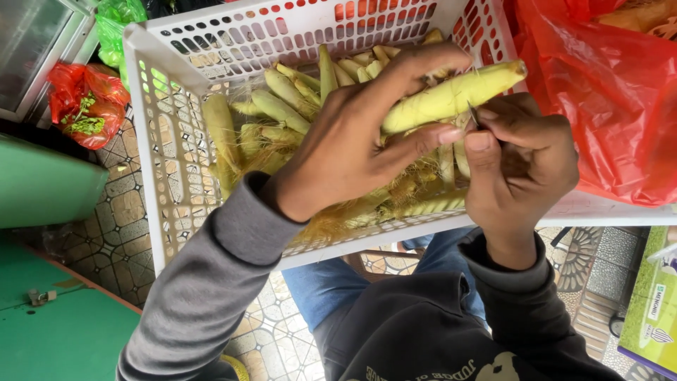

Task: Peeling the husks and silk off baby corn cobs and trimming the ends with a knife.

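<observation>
One baby corn ear (451,95) above white basket's (159,162) right edge; your left hand (352,141) wraps its base, right hand (518,159) pinches small blade (471,115) against husk. Light, stiff, brittle tip: grip thick end.

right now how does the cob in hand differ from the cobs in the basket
The held cob is lifted above the white basket, gripped by the left hand, with the right hand putting a small blade to it; the basket cobs lie loose in a pile among silk. All are pale yellow-green and slender.
</observation>
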